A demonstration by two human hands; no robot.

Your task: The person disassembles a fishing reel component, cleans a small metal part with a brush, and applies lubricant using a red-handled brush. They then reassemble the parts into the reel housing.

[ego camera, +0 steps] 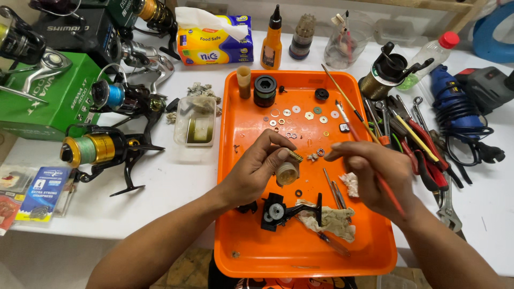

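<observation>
My left hand (258,168) holds a small round metal reel part (287,172) with a brass gear (295,156) at its top, above the orange tray (300,251). My right hand (375,174) grips a thin red-handled brush (369,160) whose handle runs back past my wrist; its fingertips point toward the gear. Below my hands lie a black reel body (278,210) and a dirty rag (334,219). Several washers (300,115) and a black spool (264,90) sit at the tray's far end.
Fishing reels (101,150) and a green box (48,101) crowd the left of the white table. A tissue pack (214,40), an orange bottle (272,40) and a jar (345,45) stand behind the tray. Pliers and wrenches (423,155) and a blue power tool (455,104) lie to the right.
</observation>
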